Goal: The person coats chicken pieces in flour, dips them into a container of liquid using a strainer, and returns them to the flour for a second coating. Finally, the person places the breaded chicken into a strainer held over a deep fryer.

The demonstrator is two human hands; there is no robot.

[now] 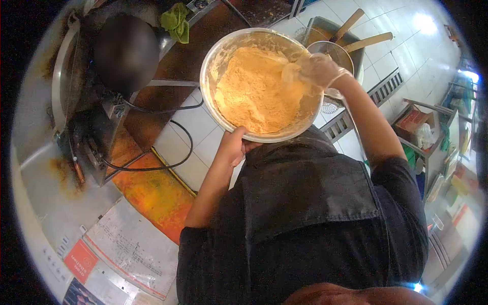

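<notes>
A round metal bowl [209, 104] holds a heap of orange-yellow powder [254, 86]. My left hand [236, 147] grips the bowl's rim at its near left side, thumb over the edge and fingers underneath. Inside the bowl's right side is my right hand [317, 72], in a clear plastic glove gathered at the wrist. Its fingers are blurred by motion over the powder, so whether they hold anything is not visible. The bowl is tilted towards the camera, in front of my dark apron.
Behind the bowl at the right, a grey tub [325, 23] holds a round sieve [339, 51] and wooden handles. A green cloth [175, 21] lies at the top left. Black cables hang at the left, near an orange-stained board [147, 188]. A shelf [424, 127] stands at the right.
</notes>
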